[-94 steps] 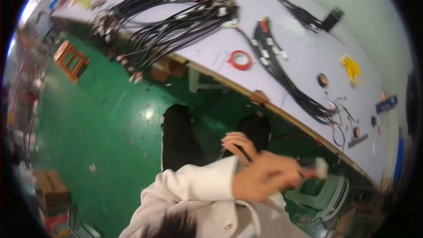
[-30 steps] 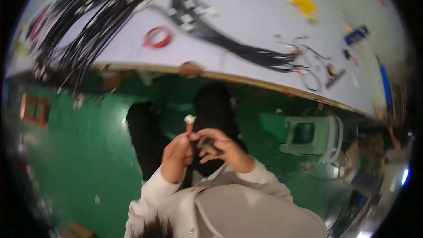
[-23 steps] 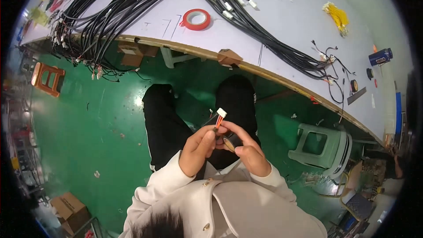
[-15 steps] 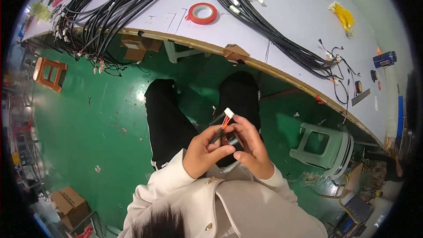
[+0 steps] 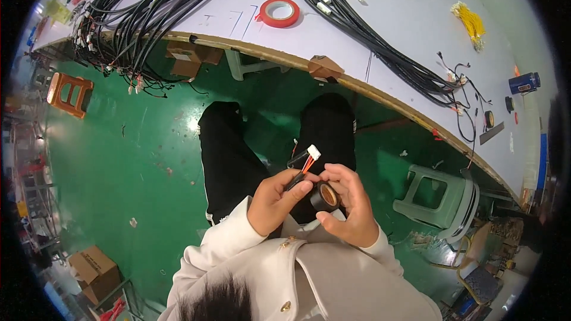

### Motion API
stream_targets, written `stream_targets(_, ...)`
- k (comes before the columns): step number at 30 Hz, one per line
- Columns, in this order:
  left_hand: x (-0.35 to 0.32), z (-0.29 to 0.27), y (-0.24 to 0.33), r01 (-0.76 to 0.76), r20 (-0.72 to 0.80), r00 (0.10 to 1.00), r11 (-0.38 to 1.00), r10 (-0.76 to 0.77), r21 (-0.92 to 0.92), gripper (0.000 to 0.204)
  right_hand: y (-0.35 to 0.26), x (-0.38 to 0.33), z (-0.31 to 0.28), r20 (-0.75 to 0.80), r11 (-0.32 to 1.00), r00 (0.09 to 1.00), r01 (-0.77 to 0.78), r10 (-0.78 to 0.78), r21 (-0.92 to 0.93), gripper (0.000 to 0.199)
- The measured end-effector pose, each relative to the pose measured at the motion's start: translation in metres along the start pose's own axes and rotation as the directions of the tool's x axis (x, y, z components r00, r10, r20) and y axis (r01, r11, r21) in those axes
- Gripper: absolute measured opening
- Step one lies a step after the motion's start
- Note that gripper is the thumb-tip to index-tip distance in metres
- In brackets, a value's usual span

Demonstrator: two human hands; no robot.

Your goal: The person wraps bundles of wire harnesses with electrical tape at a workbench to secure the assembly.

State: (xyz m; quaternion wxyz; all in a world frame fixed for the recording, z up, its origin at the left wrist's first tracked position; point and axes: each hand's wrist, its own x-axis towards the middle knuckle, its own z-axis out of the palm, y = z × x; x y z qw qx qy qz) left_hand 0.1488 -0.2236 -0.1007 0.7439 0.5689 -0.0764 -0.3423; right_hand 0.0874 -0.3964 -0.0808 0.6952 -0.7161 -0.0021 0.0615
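Note:
My left hand point(image 5: 275, 201) pinches a black-sleeved cable point(image 5: 295, 183) between thumb and fingers. At its upper end, short orange and red wires point(image 5: 307, 164) run into a white connector point(image 5: 313, 152). Another black cable length point(image 5: 298, 159) shows beside the connector. Just right of my left thumb is a roll of black tape point(image 5: 325, 197), its brown core facing right. My right hand point(image 5: 352, 208) curves loosely around this roll, fingers above and thumb below; the exact contact is partly hidden.
Ahead, the white table point(image 5: 238, 24) bears black cable bundles point(image 5: 380, 50), a red tape roll point(image 5: 278, 12) and yellow wires point(image 5: 470, 24). A metal ruler point(image 5: 491, 132) lies at its right. Green stools point(image 5: 425, 196) stand at right, an orange stool point(image 5: 70, 95) at left.
My right hand's fingers have spread and shifted slightly right, away from the left hand. The black tape roll has turned, so its core now shows. The left hand keeps its pinch.

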Motion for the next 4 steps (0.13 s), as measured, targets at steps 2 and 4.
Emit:
stream_targets(2,-0.0007,-0.0015,-0.0003,0.015,0.002,1.0,1.0,-0.015,0.019,0.026,-0.0011,-0.0007,0.0002,0.031,0.998,0.999,-0.039,0.038,0.044,0.072)
stream_targets(4,-0.0017,-0.0017,0.0014,0.033,-0.014,0.999,0.998,-0.032,0.046,0.027,0.0034,-0.0018,-0.0005,0.052,0.994,0.998,-0.036,0.031,0.098,0.072)
